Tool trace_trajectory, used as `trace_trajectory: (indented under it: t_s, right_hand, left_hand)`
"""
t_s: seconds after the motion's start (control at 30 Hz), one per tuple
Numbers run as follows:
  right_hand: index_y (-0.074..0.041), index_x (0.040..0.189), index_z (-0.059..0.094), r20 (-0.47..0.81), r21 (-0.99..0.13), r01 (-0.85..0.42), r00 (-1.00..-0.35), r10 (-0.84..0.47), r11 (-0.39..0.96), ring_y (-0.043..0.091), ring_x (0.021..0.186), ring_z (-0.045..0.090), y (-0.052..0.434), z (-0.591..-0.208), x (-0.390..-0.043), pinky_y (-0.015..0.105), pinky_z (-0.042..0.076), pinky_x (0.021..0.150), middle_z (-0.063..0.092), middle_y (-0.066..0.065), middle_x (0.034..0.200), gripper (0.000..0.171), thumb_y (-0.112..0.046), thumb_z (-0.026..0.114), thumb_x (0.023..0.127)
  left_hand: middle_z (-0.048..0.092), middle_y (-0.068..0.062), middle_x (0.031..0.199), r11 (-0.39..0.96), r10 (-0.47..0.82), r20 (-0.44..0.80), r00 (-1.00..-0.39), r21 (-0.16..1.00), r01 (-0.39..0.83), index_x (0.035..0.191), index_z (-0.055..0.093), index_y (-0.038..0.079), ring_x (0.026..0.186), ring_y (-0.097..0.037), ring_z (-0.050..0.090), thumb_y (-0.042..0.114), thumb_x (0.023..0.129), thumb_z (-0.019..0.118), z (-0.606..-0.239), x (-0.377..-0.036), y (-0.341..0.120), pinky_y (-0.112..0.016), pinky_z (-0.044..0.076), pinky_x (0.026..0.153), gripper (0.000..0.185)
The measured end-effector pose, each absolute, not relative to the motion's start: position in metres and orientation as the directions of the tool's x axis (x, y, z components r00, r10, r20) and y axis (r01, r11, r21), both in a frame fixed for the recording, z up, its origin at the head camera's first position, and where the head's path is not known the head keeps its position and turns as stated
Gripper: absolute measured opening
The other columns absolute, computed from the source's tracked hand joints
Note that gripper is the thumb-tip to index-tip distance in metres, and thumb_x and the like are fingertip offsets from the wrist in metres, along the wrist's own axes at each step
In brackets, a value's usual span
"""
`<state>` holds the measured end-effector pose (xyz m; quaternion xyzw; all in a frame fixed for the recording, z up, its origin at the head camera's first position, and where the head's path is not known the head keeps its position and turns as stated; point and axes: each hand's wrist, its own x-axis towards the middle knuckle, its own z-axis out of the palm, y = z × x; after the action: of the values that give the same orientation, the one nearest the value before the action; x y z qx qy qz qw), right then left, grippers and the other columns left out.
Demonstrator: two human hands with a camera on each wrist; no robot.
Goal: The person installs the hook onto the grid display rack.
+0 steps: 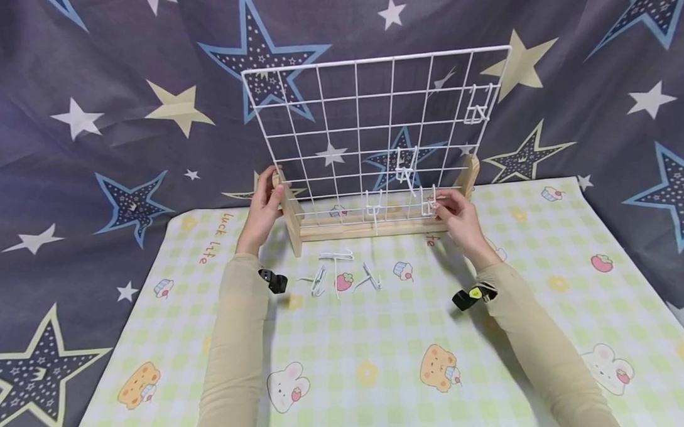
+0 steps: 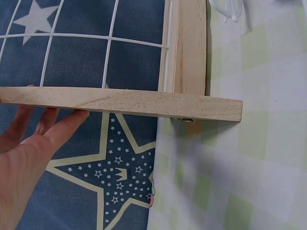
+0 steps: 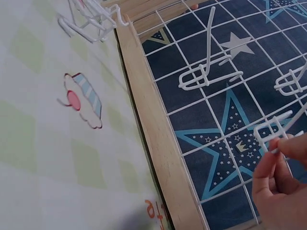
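A white wire grid (image 1: 376, 59) stands upright in a pale wooden base. My left hand (image 1: 259, 213) holds the base's left wooden side post (image 2: 120, 101), its fingers partly hidden behind the wood. At the grid's lower right, my right hand (image 1: 460, 219) pinches a white wire hook (image 3: 268, 130) between thumb and finger, against the wires. Three other hooks hang on the grid: a lower-middle hook (image 3: 194, 80), a central hook (image 1: 404, 172) and an upper-right hook (image 1: 476, 113).
Three loose white hooks, among them one lying crosswise (image 1: 336, 256), lie on the checked tablecloth (image 1: 335, 345) before the wooden crossbar (image 1: 354, 230). A dark star-patterned cloth (image 1: 136, 151) hangs behind the grid. The right side post (image 1: 469, 174) stands beyond my right hand.
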<state>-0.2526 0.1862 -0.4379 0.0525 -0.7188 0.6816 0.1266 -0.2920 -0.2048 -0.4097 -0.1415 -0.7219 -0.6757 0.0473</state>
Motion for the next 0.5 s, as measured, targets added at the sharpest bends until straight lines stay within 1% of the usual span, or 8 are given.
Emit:
trace_trajectory:
  t_s: [0.1,0.17,0.27,0.33,0.4,0.5]
  right_hand:
    - [0.012,0.113,0.056,0.240,-0.971,-0.236,-0.960,0.145,0.048,0.008,0.068,0.056,0.184,-0.438,-0.257,0.021,0.052,0.063,0.063,-0.005,0.081,0.021,0.011,0.054,0.092]
    - [0.014,0.113,0.056,0.225,-0.974,-0.224,-0.959,0.174,0.023,0.005,0.065,0.054,0.182,-0.437,-0.259,0.019,0.051,0.060,0.063,-0.007,0.078,0.022,0.011,0.054,0.091]
    - [0.015,0.111,0.058,0.216,-0.976,-0.218,-0.956,0.197,0.011,0.003,0.065,0.055,0.178,-0.432,-0.257,0.017,0.049,0.059,0.064,-0.008,0.076,0.021,0.014,0.055,0.090]
    - [0.017,0.111,0.059,0.212,-0.977,-0.211,-0.955,0.209,0.029,0.003,0.067,0.056,0.174,-0.428,-0.252,0.016,0.049,0.060,0.065,0.000,0.079,0.022,0.014,0.055,0.089]
    - [0.018,0.111,0.059,0.205,-0.979,-0.196,-0.953,0.222,0.062,0.004,0.068,0.056,0.171,-0.425,-0.247,0.016,0.049,0.061,0.066,0.013,0.086,0.023,0.013,0.056,0.089]
    - [0.016,0.114,0.059,0.177,-0.982,-0.156,-0.956,0.235,0.102,0.004,0.068,0.054,0.167,-0.425,-0.241,0.016,0.048,0.062,0.061,0.032,0.100,0.024,0.010,0.057,0.091]
  left_hand:
    - [0.038,-0.030,0.140,0.059,0.136,0.259,-0.956,0.961,0.269,0.153,0.023,0.017,0.129,-0.044,0.039,0.023,0.105,0.040,-0.409,-0.291,-0.205,-0.062,0.039,0.097,0.051]
    - [0.039,-0.030,0.139,0.064,0.133,0.259,-0.957,0.961,0.269,0.152,0.024,0.017,0.128,-0.043,0.041,0.023,0.105,0.040,-0.409,-0.291,-0.205,-0.062,0.040,0.097,0.050]
    - [0.040,-0.030,0.138,0.068,0.131,0.259,-0.957,0.961,0.269,0.152,0.025,0.017,0.126,-0.041,0.042,0.023,0.105,0.040,-0.409,-0.291,-0.205,-0.062,0.040,0.096,0.050]
    - [0.040,-0.030,0.137,0.071,0.129,0.258,-0.957,0.961,0.269,0.152,0.025,0.017,0.125,-0.042,0.043,0.022,0.105,0.041,-0.410,-0.291,-0.205,-0.062,0.041,0.095,0.050]
    - [0.041,-0.030,0.137,0.068,0.130,0.261,-0.957,0.960,0.271,0.152,0.025,0.016,0.126,-0.044,0.042,0.021,0.105,0.041,-0.410,-0.291,-0.205,-0.063,0.040,0.096,0.050]
    - [0.041,-0.031,0.136,0.063,0.130,0.265,-0.955,0.959,0.275,0.152,0.025,0.016,0.126,-0.046,0.040,0.021,0.105,0.041,-0.410,-0.291,-0.204,-0.063,0.040,0.096,0.050]
